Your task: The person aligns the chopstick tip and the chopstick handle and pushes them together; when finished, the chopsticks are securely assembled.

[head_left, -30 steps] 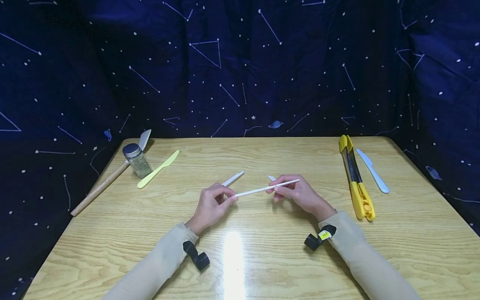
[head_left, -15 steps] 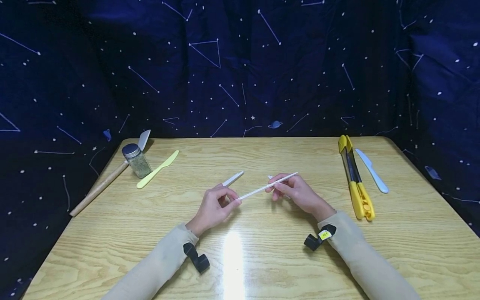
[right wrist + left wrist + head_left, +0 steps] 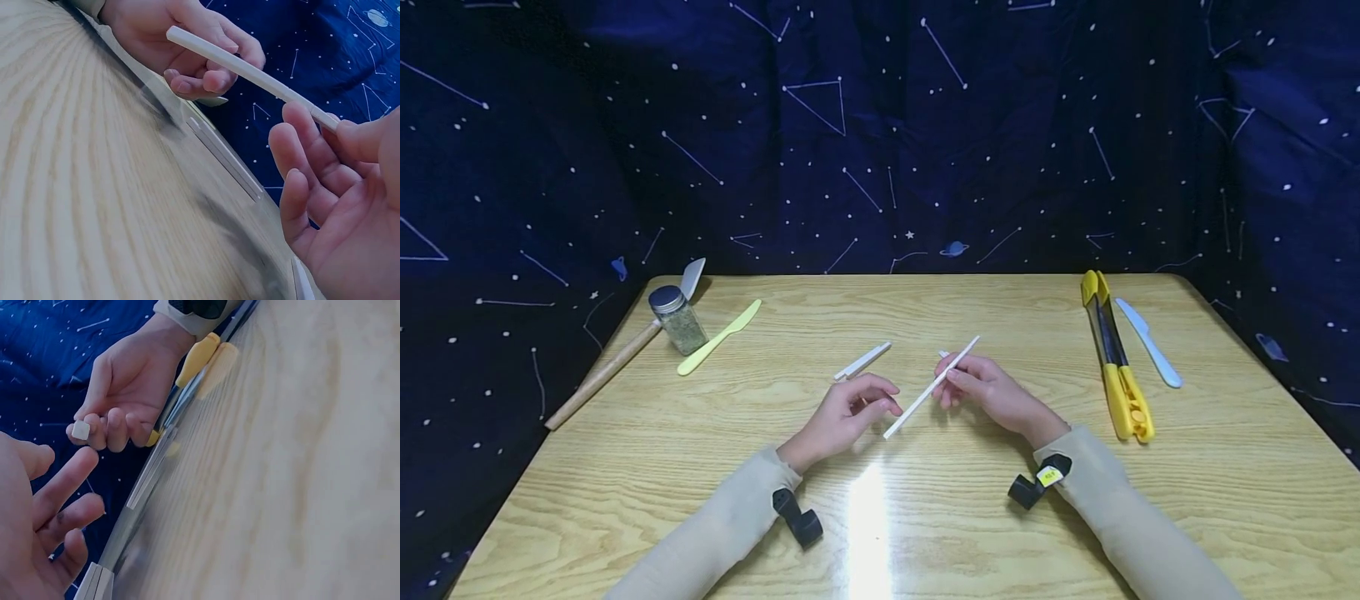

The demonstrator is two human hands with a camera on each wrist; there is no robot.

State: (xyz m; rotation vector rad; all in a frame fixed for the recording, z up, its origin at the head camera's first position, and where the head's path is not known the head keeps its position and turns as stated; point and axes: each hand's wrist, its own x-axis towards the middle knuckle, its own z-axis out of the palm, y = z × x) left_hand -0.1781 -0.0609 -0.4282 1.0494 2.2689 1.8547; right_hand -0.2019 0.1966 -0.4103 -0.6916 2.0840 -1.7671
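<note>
My right hand [image 3: 992, 393] pinches a slim white stick [image 3: 917, 402] between thumb and fingers near its upper part. The stick slants down toward me and to the left, above the table; its square end [image 3: 80, 430] faces the left wrist view. Just left of that lower end is my left hand [image 3: 848, 410], fingers loosely bent and holding nothing. In the right wrist view a gap shows between the held stick [image 3: 231, 62] and the left fingers. Two white sticks [image 3: 862, 361] lie side by side beyond my left hand. Another white piece [image 3: 943, 354] is mostly hidden behind my right hand.
At left on the wooden table [image 3: 775, 517] are a jar of dried herbs [image 3: 682, 329], a wooden-handled tool [image 3: 606, 375] behind it, and a yellow knife [image 3: 718, 337]. Yellow-and-black tongs [image 3: 1112, 358] and a light blue knife [image 3: 1150, 343] lie at right.
The white stick has swung steeper, its left end dropping toward me. My left hand has let go of that end, while my right hand keeps its pinch.
</note>
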